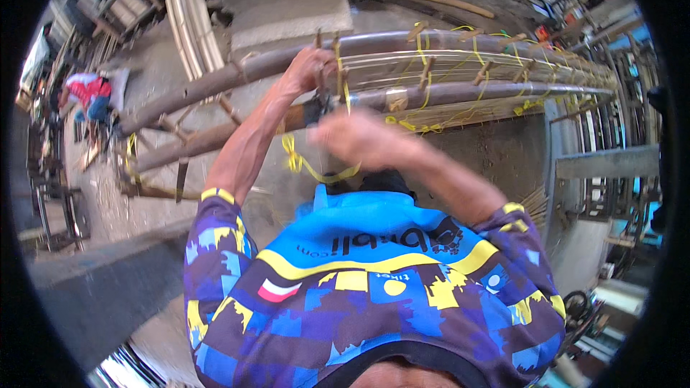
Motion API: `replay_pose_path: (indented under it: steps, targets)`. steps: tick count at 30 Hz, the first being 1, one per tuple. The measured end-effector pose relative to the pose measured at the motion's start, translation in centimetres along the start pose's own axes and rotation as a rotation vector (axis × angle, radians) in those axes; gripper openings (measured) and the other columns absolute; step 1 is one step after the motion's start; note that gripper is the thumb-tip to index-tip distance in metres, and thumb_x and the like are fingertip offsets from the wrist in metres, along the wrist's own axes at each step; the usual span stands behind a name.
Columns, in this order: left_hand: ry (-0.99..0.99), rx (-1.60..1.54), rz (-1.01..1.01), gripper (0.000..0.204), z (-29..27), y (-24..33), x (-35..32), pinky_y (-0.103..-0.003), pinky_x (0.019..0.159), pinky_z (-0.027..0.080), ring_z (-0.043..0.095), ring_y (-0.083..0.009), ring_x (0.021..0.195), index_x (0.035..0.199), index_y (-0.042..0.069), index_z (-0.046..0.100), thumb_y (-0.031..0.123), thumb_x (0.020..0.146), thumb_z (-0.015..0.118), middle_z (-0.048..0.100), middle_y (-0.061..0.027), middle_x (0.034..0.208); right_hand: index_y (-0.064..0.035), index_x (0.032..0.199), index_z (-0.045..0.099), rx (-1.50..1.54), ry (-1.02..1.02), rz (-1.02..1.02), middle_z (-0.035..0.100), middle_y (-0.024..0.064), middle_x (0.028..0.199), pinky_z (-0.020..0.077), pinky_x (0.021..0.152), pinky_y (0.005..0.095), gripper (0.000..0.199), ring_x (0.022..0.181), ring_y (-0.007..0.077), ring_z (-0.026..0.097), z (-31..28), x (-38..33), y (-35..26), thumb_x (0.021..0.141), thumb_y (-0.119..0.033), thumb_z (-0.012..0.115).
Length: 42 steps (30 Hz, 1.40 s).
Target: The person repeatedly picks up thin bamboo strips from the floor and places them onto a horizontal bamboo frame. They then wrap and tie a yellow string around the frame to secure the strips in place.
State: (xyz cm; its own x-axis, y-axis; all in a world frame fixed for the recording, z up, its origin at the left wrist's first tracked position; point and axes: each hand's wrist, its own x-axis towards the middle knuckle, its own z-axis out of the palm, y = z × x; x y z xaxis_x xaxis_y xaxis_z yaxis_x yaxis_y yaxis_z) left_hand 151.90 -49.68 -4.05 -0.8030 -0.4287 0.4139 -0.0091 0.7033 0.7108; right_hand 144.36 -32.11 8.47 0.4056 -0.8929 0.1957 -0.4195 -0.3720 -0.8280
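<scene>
Two long dark poles (269,66) run across in front of me, with thin pale strips (460,65) lying between them. Yellow cord (422,65) is wound around the bundle at intervals, with short wooden sticks (427,72) caught in the ties. My left hand (310,70) is closed at the far pole around a short upright stick, whose ends show above and below the fist. Just nearer, my right hand (348,138) is smeared by motion beside the near pole, so its fingers cannot be read. A loose yellow cord end (292,155) hangs below the near pole.
Concrete steps (284,0) rise beyond the poles, with pale planks (188,18) to their left. A person in red (90,90) is low down at the far left. A grey beam (607,164) juts in from the right. Stacked timber lines the right side.
</scene>
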Motion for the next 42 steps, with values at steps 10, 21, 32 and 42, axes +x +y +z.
replay_pose_path:
  steps: [10,21,32,42]
  targets:
    - [-0.309,0.14,-0.615,0.024,-7.0,8.6,3.0,-0.03,0.074,0.045,0.06,-0.0183,0.08,0.1,0.0,0.06,0.016,0.083,0.051,0.064,-0.0114,0.089,-0.0031,0.07,0.053,-0.173,0.316,-0.05,0.053,0.0143,0.079,0.0401,0.074,0.0385,0.022,0.077,0.0291,0.053,4.3,-7.8,6.7,0.081,-0.023,0.054]
    - [-0.219,0.698,-0.34,0.022,10.4,8.6,11.3,-0.043,0.061,0.049,0.062,-0.0325,0.071,0.077,0.003,0.061,0.024,0.073,0.057,0.062,-0.0172,0.075,-0.0008,0.077,0.055,-0.433,0.889,0.264,0.049,0.0083,0.071,0.0407,0.063,0.0332,0.03,0.067,0.0224,0.048,-6.1,-10.2,13.2,0.083,-0.031,0.054]
    - [-0.012,0.724,-0.116,0.024,10.9,4.5,8.4,-0.042,0.054,0.047,0.061,-0.0313,0.063,0.071,0.006,0.062,0.03,0.07,0.059,0.061,-0.0138,0.066,-0.0047,0.066,0.053,0.135,0.678,-0.023,0.047,0.0085,0.052,0.0361,0.047,0.0323,0.032,0.047,0.0173,0.044,-9.7,-6.9,4.9,0.088,-0.027,0.046]
    - [-0.278,0.475,-0.341,0.023,10.1,11.8,9.9,-0.043,0.064,0.045,0.059,-0.0343,0.076,0.094,0.011,0.06,0.029,0.08,0.055,0.061,-0.018,0.077,-0.0018,0.066,0.05,-0.293,1.017,0.004,0.055,0.0114,0.072,0.0434,0.066,0.0345,0.031,0.073,0.0255,0.055,-3.7,-16.9,4.4,0.085,-0.026,0.051]
